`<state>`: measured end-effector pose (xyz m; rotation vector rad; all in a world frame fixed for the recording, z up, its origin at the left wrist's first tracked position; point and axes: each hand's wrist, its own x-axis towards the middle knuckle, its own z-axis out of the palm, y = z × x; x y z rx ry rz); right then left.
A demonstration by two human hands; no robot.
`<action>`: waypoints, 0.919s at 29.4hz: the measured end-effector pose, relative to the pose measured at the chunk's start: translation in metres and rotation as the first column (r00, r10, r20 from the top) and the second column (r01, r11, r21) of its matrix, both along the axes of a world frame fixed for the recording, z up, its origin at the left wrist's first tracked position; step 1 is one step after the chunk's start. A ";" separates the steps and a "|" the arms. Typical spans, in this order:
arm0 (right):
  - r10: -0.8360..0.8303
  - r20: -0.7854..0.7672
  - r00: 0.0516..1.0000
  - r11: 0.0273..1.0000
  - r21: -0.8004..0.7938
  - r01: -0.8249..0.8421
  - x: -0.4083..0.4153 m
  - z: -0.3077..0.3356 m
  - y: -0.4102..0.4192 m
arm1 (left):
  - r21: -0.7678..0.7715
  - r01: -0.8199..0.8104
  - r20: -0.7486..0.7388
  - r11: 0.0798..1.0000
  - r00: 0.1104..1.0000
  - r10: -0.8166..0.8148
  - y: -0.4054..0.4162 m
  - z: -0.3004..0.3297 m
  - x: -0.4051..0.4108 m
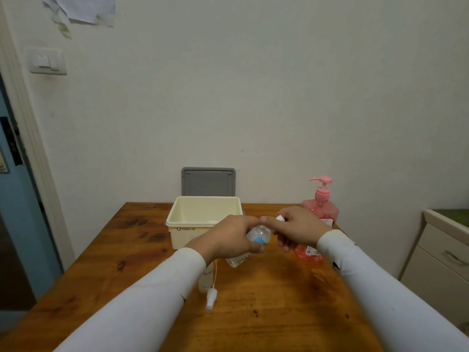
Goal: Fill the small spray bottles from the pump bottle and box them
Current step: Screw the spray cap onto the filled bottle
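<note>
Head view: a wooden surface point(106, 270) with dark knots stands against a plain pale wall point(253, 85). On the wall at upper left are a light switch point(47, 62) and a torn sheet of paper point(86, 7); a door frame and a blue door edge run down the left side, and a cream drawer unit point(441, 252) stands to the right of the surface. At the far edge of the surface sits an open cream box point(177, 224), with its grey lid point(208, 181) upright behind it, against the wall. The pink pump bottle point(320, 207) stands just right of the box. Both hands are raised above the middle of the surface. The left hand point(228, 240) grips a small clear spray bottle point(256, 236), held tilted. The right hand point(299, 231) pinches the white cap point(280, 218) at the bottle's neck. A second small bottle point(206, 279) stands on the surface, partly hidden by the left sleeve, with a loose white sprayer head point(211, 298) and its tube beside it.
</note>
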<state>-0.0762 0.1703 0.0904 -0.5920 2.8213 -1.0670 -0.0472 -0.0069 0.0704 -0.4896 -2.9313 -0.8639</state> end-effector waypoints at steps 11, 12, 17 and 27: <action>0.114 0.024 0.993 0.989 -0.100 -0.111 -0.001 -0.001 0.006 | -0.005 -0.010 0.003 1.000 1.000 0.010 -0.004 0.000 -0.002; 0.132 0.042 0.990 0.988 -0.087 -0.127 -0.001 0.000 0.007 | -0.011 -0.012 0.000 1.000 1.000 0.012 -0.004 0.000 -0.001; -0.039 -0.124 0.992 0.996 0.069 0.048 0.000 -0.003 0.001 | 0.000 -0.013 -0.038 1.000 0.999 0.013 0.000 0.001 0.001; 0.027 -0.147 0.989 0.999 -0.022 -0.030 0.000 -0.005 0.000 | -0.017 -0.022 -0.055 1.000 0.998 0.021 0.002 0.003 0.000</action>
